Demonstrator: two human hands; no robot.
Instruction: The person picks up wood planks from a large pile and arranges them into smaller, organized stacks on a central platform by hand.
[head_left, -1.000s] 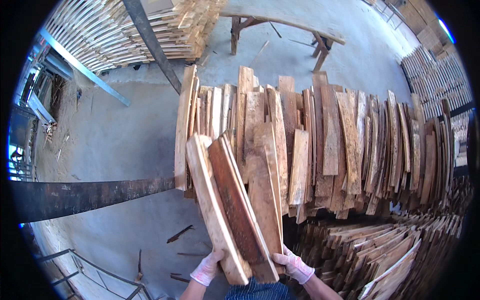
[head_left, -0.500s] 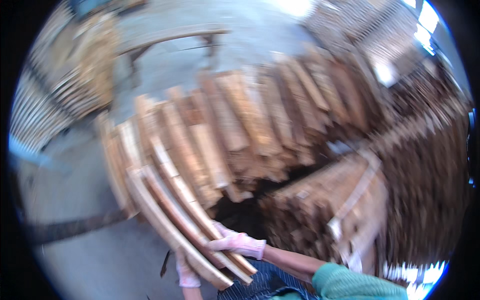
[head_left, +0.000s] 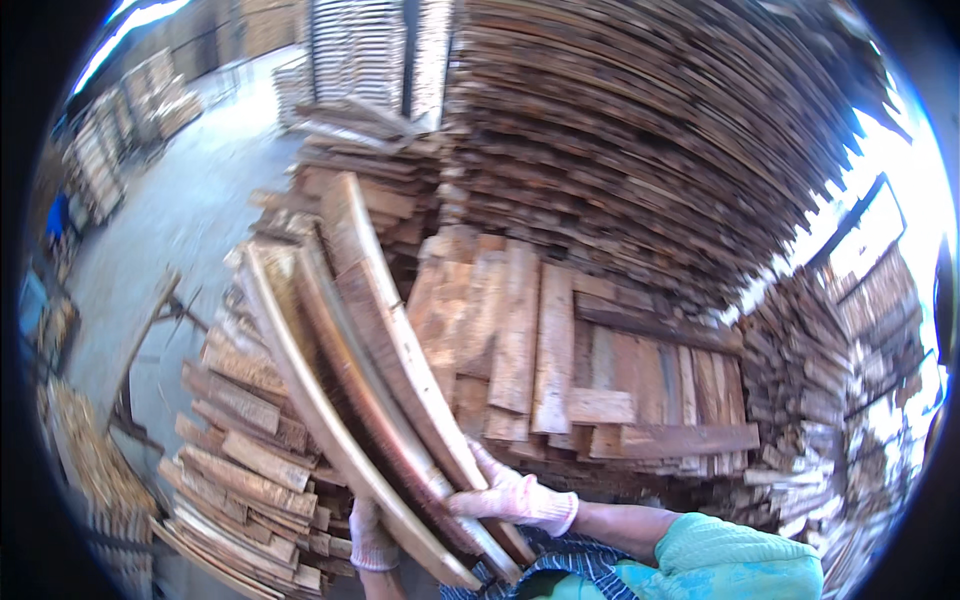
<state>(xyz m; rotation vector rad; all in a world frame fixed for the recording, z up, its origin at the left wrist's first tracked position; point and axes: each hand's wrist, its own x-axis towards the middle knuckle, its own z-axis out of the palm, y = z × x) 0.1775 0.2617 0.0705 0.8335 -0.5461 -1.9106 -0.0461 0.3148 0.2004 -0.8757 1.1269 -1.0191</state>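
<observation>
Several long wooden boards (head_left: pixel 330 430), standing on edge side by side, slant away from my body toward the far left. They have pale edges and brown, rough faces, with narrow gaps between them. Around their near end, my left hand (head_left: pixel 372 535) grips the outer left board; its fingers are partly hidden behind the wood. From the right, my right hand (head_left: pixel 525 500) clasps the boards, its fingers over the middle one. Both hands wear pale, pinkish work gloves.
Ahead rises a tall stack of layered boards (head_left: pixel 620 130). A lower pile of flat boards (head_left: pixel 550 340) lies before it. Loose short boards (head_left: pixel 250 460) are heaped at left, beside a wooden trestle (head_left: pixel 135 370) on the grey floor (head_left: pixel 200 190). More stacked wood (head_left: pixel 800 370) stands at right.
My view has swung to the right, so the loose boards now lie at left and the tall stack is ahead. Both hands still hold the boards, which have turned along with me.
</observation>
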